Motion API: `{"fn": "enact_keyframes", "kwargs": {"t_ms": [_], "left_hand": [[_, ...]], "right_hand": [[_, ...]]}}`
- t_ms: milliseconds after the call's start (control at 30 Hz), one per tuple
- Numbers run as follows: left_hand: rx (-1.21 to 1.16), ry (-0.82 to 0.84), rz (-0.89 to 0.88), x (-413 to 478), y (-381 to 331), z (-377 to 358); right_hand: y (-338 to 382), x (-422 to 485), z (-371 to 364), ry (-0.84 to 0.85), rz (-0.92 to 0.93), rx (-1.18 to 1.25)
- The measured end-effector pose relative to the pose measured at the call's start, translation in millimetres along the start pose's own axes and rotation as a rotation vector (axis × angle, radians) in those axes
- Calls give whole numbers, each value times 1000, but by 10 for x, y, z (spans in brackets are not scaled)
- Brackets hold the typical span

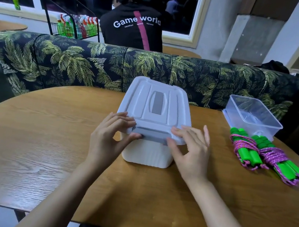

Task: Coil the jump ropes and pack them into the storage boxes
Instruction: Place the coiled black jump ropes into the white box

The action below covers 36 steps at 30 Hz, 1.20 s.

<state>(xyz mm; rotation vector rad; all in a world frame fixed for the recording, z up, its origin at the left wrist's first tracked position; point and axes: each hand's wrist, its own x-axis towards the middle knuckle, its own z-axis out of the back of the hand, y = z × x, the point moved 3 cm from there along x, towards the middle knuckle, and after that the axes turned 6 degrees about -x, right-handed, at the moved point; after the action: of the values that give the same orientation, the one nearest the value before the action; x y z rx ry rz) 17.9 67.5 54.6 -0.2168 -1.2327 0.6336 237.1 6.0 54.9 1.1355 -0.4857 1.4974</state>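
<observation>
Your left hand (pixel 109 136), right hand (pixel 191 152): each grip clamped on lid (pixel 156 102) front edge, thumbs at gray latch (pixel 150 135). White storage box (pixel 147 154) on table (pixel 42 135); coiled jump ropes (pixel 247 151) to right.

— Where's the lidded box (pixel 141 100)?
— Mid-worktop (pixel 40 144), toward the far edge.
— And the jump ropes (pixel 244 147)?
— Side by side near the right edge, just before the open box (pixel 264 129) at the far right corner.
</observation>
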Motion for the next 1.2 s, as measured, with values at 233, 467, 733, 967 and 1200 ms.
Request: {"fn": "enact_keyframes", "kwargs": {"t_ms": [233, 467, 733, 967, 1200], "left_hand": [[-235, 104, 539, 291, 476, 261], [-545, 66, 810, 170, 150, -94], [-471, 310, 848, 469, 429, 107], [63, 234, 729, 785, 394, 163], [480, 326, 193, 123, -544, -587]], "right_hand": [[746, -63, -254, 127, 136, 2], [568, 260, -206, 335, -56, 339], [-709, 437, 226, 9, -74, 12], [-703, 233, 64, -142, -63, 136], [-653, 202, 101, -158, -64, 87]]}}
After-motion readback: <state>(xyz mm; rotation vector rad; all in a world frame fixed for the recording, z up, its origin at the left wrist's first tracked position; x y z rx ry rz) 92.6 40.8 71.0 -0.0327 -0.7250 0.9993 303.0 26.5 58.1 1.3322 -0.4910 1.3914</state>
